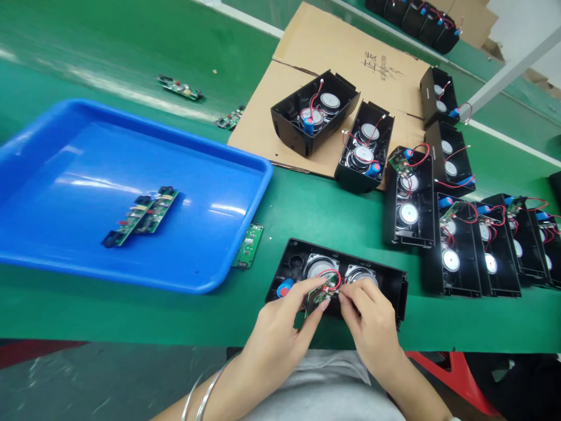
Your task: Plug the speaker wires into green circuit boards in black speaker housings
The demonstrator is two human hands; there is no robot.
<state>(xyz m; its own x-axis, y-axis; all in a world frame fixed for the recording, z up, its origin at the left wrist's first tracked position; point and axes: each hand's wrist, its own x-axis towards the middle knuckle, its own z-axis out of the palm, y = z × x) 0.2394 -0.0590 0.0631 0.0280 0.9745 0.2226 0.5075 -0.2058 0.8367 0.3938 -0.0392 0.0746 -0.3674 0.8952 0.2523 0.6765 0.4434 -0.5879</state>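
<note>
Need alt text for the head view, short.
Both hands, left hand and right hand, hold a small green circuit board with red wires over an open black speaker housing on a green table. A blue tray sits left.

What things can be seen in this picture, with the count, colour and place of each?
Speaker housing in hand: one, black, table front, two round speakers inside.
Small circuit board: one, green, held over that housing, red wires attached.
Other speaker housings: many, black, right side and on the cardboard.
Cardboard: brown, far centre.
Tray: one, blue, left.
Boards in tray: green, number unclear.
Board beside tray: one, green.
Loose boards: two, green, far table.
Table: green.
Left hand: holds the small circuit board; bangles on wrist.
Right hand: pinches the wires.
</note>
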